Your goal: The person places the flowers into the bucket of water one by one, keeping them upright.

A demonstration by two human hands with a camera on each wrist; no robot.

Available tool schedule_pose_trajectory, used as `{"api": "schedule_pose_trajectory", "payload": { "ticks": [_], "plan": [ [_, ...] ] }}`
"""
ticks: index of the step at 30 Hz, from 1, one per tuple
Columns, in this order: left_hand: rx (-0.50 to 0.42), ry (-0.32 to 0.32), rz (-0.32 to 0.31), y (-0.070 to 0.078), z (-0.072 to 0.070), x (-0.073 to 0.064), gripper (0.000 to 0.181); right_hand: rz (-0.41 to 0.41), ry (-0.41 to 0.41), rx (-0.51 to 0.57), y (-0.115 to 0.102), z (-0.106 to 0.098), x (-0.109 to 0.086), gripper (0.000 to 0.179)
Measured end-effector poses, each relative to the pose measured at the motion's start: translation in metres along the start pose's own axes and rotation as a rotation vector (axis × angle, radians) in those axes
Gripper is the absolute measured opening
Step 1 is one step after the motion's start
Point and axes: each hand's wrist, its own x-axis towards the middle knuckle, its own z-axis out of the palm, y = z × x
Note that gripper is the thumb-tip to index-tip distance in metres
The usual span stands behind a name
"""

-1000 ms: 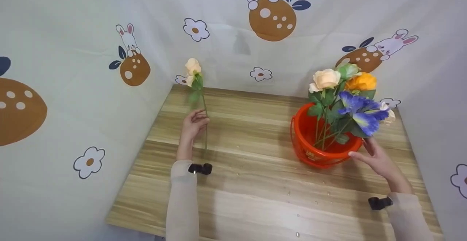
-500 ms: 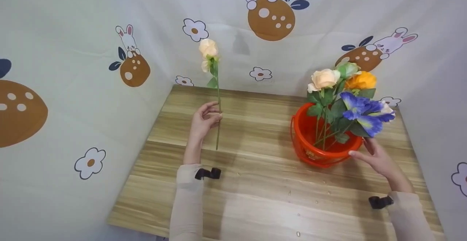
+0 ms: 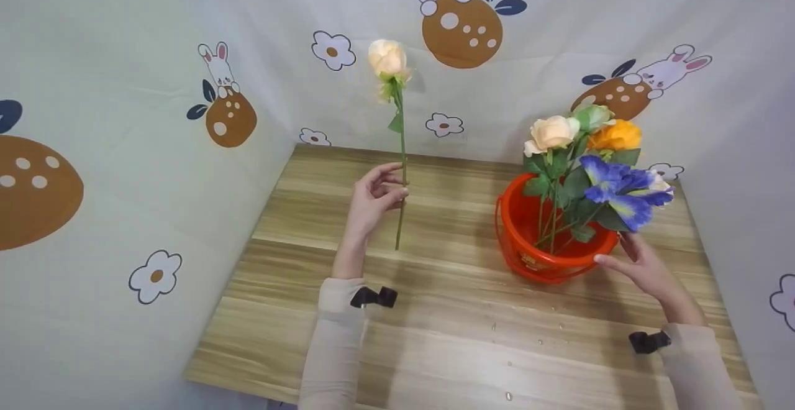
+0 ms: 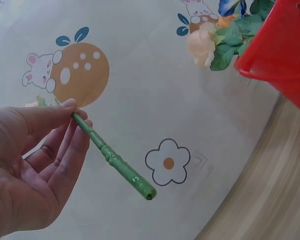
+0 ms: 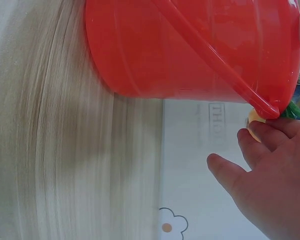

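Observation:
My left hand (image 3: 372, 202) pinches the green stem of a pale peach rose (image 3: 388, 59) between thumb and fingers, left of the bucket. The rose stands nearly upright, its bloom high against the cloth and its cut stem end (image 4: 147, 192) pointing down. A red bucket (image 3: 528, 267) on the table holds several artificial flowers: a peach rose (image 3: 553, 133), an orange bloom (image 3: 616, 135) and a blue iris (image 3: 621, 192) among them. At the bucket's right side, my right hand (image 3: 646, 270) touches the rim with spread, fairly straight fingers; its thumb lies at the front rim.
The wooden table (image 3: 447, 323) carries small droplet-like spots near its front. Patterned white cloth (image 3: 267, 18) with printed rabbits and flowers hangs behind the table and along both sides. The bucket's handle (image 5: 215, 57) hangs down along its outside.
My left hand has moved right with the rose and raised it, its stem staying close to vertical. The right hand and the bucket have stayed in place.

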Motion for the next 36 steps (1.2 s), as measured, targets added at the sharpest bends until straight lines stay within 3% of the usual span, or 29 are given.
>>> {"api": "schedule_pose_trajectory", "payload": {
  "ticks": [7,16,22,29,36],
  "plan": [
    [-0.027,-0.07,0.046,0.003,0.034,0.003,0.045,-0.016,0.007,-0.013,0.003,0.0,0.001,0.081],
    [-0.083,-0.106,0.097,0.002,0.084,0.008,0.047,-0.044,0.003,0.021,0.003,0.001,0.001,0.081],
    [-0.088,-0.124,0.127,-0.005,0.117,0.011,0.045,-0.068,0.002,0.037,0.003,0.002,0.002,0.081],
    [-0.096,-0.114,0.129,-0.018,0.153,0.016,0.043,-0.029,0.002,0.018,0.006,0.001,0.003,0.082],
    [-0.028,-0.11,0.217,-0.031,0.183,0.02,0.042,-0.018,0.003,0.009,0.005,0.0,0.002,0.08]
  ]
}}
